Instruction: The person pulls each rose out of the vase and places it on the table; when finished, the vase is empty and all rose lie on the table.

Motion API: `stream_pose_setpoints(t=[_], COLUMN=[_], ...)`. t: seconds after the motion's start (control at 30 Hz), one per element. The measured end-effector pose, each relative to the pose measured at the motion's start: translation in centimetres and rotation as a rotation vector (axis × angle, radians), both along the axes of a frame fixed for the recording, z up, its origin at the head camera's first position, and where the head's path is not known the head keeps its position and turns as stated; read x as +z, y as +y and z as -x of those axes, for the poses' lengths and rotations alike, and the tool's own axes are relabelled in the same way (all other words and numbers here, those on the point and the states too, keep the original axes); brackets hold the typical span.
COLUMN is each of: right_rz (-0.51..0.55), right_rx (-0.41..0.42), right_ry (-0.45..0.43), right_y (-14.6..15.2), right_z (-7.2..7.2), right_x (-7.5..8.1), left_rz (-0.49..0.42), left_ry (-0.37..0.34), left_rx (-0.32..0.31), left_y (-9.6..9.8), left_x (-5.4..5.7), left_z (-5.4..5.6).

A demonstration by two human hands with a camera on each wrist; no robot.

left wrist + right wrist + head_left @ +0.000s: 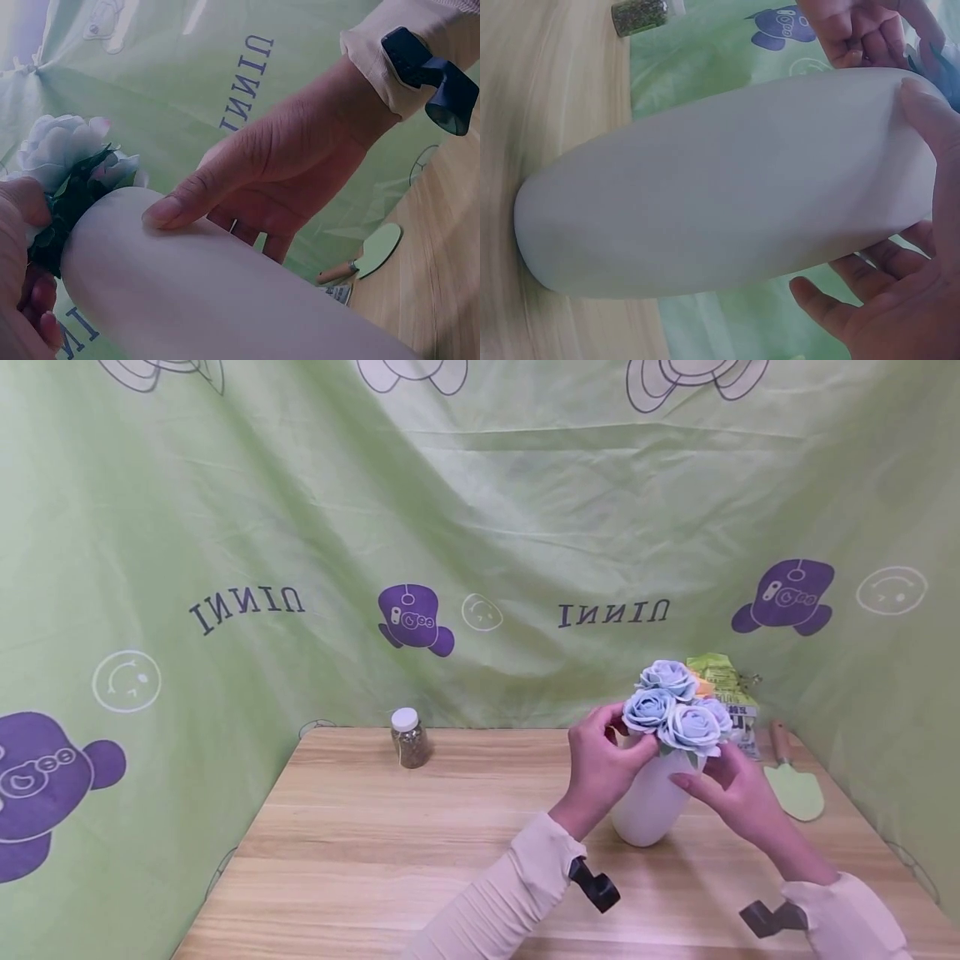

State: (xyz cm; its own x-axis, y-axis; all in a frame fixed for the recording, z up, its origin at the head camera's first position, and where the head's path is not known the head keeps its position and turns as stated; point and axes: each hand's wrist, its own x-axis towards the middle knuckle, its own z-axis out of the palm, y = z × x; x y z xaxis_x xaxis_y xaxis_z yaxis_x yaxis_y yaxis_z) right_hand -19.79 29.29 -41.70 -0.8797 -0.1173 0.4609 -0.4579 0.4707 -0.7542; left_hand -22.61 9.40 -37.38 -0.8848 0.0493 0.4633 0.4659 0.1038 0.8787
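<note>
A tall white vase (651, 806) stands on the wooden table, right of centre. Pale blue artificial roses (692, 727) with green leaves sit at its mouth. My left hand (606, 764) is at the left of the blooms, and in the left wrist view its thumb and fingers pinch the flowers just below the heads. From the other side my right hand (750, 797) grips the upper vase, thumb near the rim. In the right wrist view its fingers (874, 281) lie along the vase's far side. The stems are hidden.
Behind the vase is a green plastic bag (720, 672), with something orange (703, 685) partly hidden by the roses. A small trowel (797, 793) with a wooden handle lies at the right. A white-lidded jar (410, 745) stands at the back. Green cloth (480, 527) hangs around the table.
</note>
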Motion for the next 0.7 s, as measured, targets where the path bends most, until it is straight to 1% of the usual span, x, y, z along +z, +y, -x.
stream_pose_setpoints(t=[0.17,0.4,0.57,0.7], right_rz=[-0.009,-0.006,0.000,0.019], right_rx=[-0.013,-0.007,-0.009,-0.011], right_ry=[-0.032,-0.028,-0.026,-0.032], right_y=[-0.06,-0.04,0.01,0.01], right_z=[-0.14,-0.11,-0.12,-0.16], right_x=[-0.03,-0.25,-0.30,-0.39], left_rz=[-0.069,-0.110,-0.199,-0.294], left_ry=[-0.029,-0.019,0.004,0.004], left_rx=[-0.067,-0.114,-0.147,-0.190], left_y=[0.09,0.09,0.04,0.07], left_x=[-0.01,-0.07,0.23,0.67], left_z=[0.34,0.72,0.82,0.80])
